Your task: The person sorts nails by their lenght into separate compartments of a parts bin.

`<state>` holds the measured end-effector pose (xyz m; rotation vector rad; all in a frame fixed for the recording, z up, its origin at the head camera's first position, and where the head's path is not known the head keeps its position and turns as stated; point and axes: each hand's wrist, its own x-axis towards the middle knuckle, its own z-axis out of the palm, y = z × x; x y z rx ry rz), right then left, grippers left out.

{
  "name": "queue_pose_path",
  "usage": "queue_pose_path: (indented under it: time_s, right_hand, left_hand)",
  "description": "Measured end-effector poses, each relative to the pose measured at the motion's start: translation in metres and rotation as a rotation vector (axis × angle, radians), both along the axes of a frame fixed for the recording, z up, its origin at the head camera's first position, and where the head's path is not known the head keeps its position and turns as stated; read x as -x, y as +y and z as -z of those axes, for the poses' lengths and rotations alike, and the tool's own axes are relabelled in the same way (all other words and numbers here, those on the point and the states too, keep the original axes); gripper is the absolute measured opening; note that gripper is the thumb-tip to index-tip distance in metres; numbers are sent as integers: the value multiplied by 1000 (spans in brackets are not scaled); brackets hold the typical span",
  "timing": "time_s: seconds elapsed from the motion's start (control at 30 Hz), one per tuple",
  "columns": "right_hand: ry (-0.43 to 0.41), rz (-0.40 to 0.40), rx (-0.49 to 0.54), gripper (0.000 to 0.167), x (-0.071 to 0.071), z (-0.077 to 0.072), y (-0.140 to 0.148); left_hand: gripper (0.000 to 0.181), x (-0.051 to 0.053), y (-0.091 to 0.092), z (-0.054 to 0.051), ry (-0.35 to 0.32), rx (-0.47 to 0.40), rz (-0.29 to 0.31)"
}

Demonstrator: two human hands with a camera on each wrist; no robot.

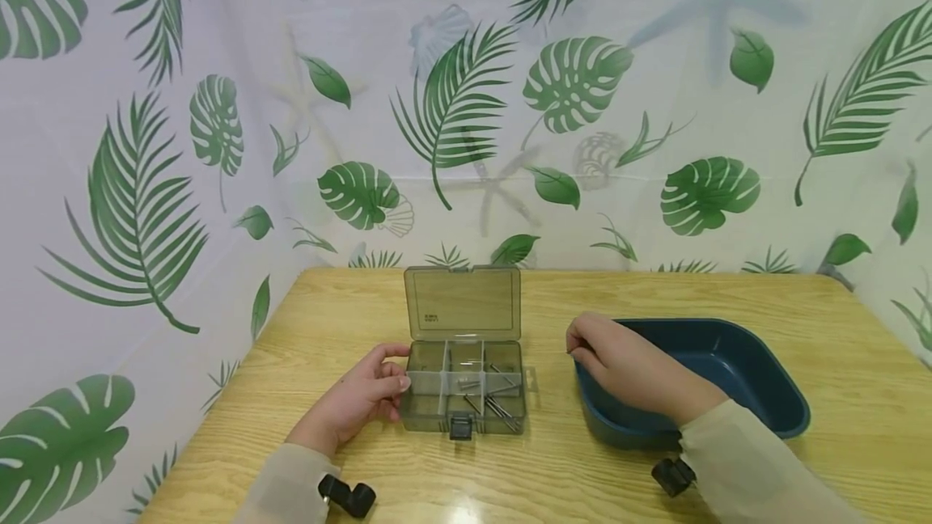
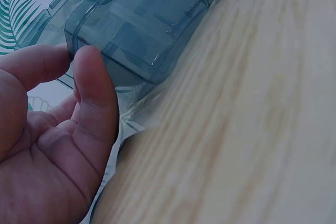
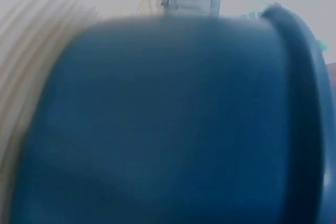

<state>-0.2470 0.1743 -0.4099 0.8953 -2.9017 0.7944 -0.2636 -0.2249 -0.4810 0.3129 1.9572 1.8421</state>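
A smoky see-through compartment box [image 1: 425, 420] stands on the table with its lid [image 1: 462, 303] raised at the back. Several thin metal pins [image 1: 500, 408], like nails or screws, lie in its right and middle compartments. My left hand [image 1: 364, 390] holds the box's left side, with thumb and forefinger against the wall near a corner, as the left wrist view shows closely. My right hand [image 1: 629, 366] is over the left part of a dark blue basin [image 1: 790, 415], fingers bent downward. Its fingertips are hidden, so anything between them cannot be made out.
The wooden table [image 1: 349, 297] reaches back to a leaf-printed cloth [image 1: 619, 209], which also hangs at the left. A clear latch [image 1: 460, 427] sticks out from the box's front. The basin's wall [image 3: 157, 119] fills most of the right wrist view.
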Motion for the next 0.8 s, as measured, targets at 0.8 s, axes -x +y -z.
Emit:
queue_pose_path:
  time_s: [0.8]
  right_hand:
    - [115,-89,-99,6,14,-10,-101]
  left_hand:
    - [53,-2,0,-3,-3,-2,1]
